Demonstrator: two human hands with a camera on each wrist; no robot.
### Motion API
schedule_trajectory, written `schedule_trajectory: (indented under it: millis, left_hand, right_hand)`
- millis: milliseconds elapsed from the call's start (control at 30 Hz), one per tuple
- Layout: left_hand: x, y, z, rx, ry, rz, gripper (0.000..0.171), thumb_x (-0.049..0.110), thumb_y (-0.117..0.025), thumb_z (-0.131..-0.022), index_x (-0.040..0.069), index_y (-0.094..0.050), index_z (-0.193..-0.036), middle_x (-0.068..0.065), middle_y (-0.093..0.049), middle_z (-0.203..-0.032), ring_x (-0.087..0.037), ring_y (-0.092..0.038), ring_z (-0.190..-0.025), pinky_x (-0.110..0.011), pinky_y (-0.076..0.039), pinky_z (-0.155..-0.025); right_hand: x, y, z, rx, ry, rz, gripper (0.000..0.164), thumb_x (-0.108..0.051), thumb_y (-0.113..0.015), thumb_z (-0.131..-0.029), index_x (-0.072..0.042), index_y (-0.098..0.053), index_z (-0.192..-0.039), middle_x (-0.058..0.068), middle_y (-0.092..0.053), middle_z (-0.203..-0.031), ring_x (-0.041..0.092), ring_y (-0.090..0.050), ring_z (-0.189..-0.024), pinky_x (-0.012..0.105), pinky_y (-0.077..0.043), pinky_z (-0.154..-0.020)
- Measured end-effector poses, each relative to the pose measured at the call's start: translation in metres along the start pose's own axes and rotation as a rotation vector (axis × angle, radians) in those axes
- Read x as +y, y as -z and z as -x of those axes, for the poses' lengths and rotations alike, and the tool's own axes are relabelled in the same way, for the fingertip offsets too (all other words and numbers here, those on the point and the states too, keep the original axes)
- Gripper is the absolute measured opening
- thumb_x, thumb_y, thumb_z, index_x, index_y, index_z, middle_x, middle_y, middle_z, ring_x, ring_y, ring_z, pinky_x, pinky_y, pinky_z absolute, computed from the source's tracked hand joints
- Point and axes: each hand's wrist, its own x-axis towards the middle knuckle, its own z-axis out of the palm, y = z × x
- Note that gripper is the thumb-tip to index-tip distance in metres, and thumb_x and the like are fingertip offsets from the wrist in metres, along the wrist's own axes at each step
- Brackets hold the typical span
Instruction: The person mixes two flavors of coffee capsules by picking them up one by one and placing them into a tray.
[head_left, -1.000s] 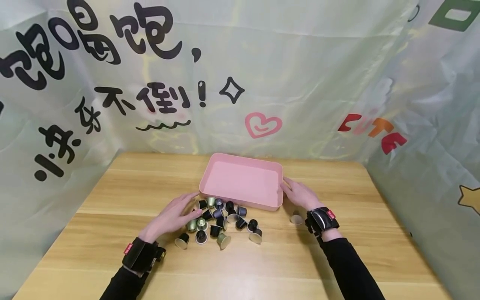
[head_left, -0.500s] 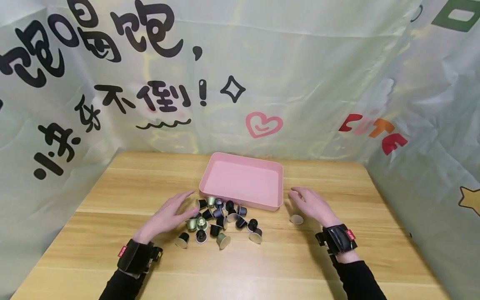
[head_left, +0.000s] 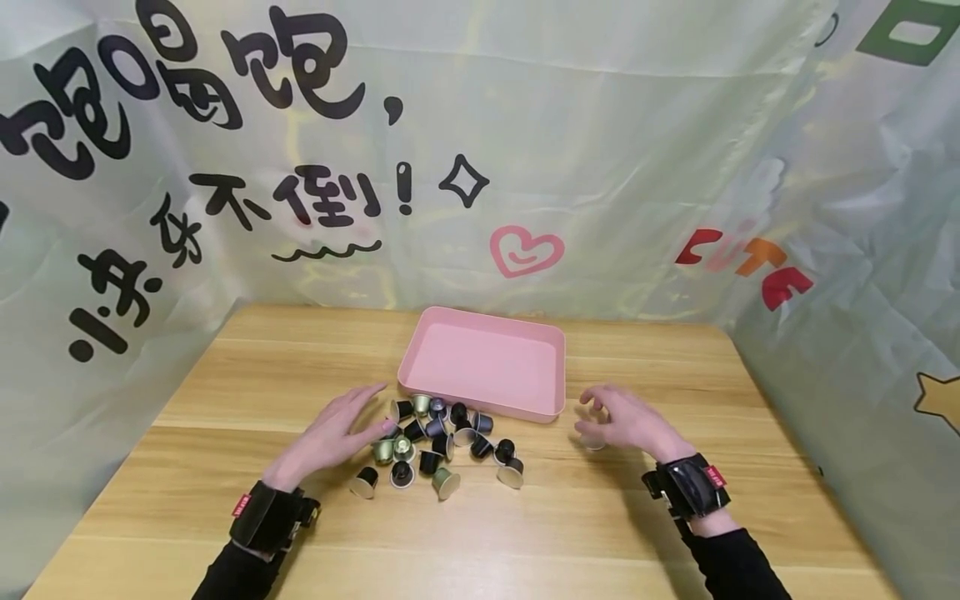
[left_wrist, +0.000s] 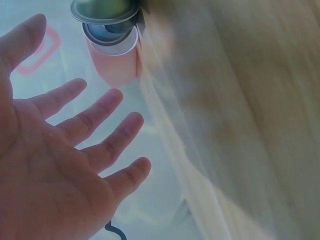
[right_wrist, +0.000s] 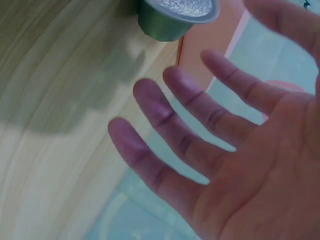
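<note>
Several coffee capsules, black, green and dark blue, lie loosely grouped on the table in front of a pink tray (head_left: 483,358) in the head view. My left hand (head_left: 330,435), fingers spread, hovers at the left side of the group, nearest a green capsule (head_left: 383,452). To the right of the tray, my right hand (head_left: 628,423) holds nothing, its fingers relaxed and slightly bent. A lone capsule (head_left: 594,444) sits just under it, mostly hidden. The right wrist view shows a green capsule (right_wrist: 162,25) beyond the fingertips; the left wrist view shows a green-topped capsule (left_wrist: 106,9).
The wooden table (head_left: 480,550) backs onto a printed cloth (head_left: 637,150) that also hangs along the sides. A black capsule (head_left: 364,482) and a pale green capsule (head_left: 446,482) lie at the near edge of the group. Nothing is seen inside the tray.
My right hand has come away from the tray's right side, toward me and to the right, and is now over the lone capsule. My left hand has drawn back slightly. Tray and capsules stay put.
</note>
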Motion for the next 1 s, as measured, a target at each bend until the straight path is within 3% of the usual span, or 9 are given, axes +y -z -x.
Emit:
schedule_trajectory:
  millis: [167, 467, 733, 1000]
  left_hand:
    - [0.001, -0.001, 0.001, 0.001, -0.009, -0.005, 0.071, 0.044, -0.058, -0.099, 0.008, -0.033, -0.155, -0.026, -0.035, -0.158, -0.053, -0.036, -0.142, -0.077, -0.027, -0.112]
    - [-0.001, 0.0, 0.002, 0.004, -0.033, -0.014, 0.071, 0.041, -0.059, -0.099, 0.006, -0.034, -0.155, -0.029, -0.037, -0.156, -0.053, -0.038, -0.14, -0.076, -0.027, -0.112]
    - [-0.001, 0.003, 0.003, -0.004, -0.035, -0.012, 0.073, 0.042, -0.059, -0.099, 0.003, -0.033, -0.154, -0.029, -0.038, -0.155, -0.053, -0.039, -0.14, -0.077, -0.028, -0.111]
    - [-0.002, 0.002, 0.003, -0.011, -0.034, -0.009, 0.072, 0.042, -0.058, -0.099, 0.002, -0.033, -0.154, -0.029, -0.04, -0.154, -0.054, -0.04, -0.139, -0.076, -0.029, -0.111]
  right_hand:
    - [0.004, -0.002, -0.002, -0.051, 0.044, 0.009, 0.049, -0.035, -0.079, -0.084, -0.006, -0.061, -0.12, 0.016, -0.064, -0.114, 0.026, -0.062, -0.098, 0.044, -0.055, -0.082]
    - [0.003, -0.008, -0.004, -0.082, 0.1, 0.029, 0.038, -0.024, -0.083, -0.08, -0.01, -0.063, -0.111, 0.015, -0.064, -0.112, 0.029, -0.062, -0.103, 0.051, -0.055, -0.089]
    - [0.007, -0.01, -0.008, -0.088, 0.131, 0.034, 0.028, -0.012, -0.081, -0.079, -0.01, -0.065, -0.101, 0.002, -0.061, -0.096, 0.015, -0.054, -0.091, 0.034, -0.049, -0.082]
    - [0.007, -0.011, -0.008, -0.102, 0.152, 0.028, 0.021, -0.007, -0.077, -0.08, -0.01, -0.065, -0.096, -0.001, -0.06, -0.088, 0.013, -0.053, -0.085, 0.03, -0.047, -0.077]
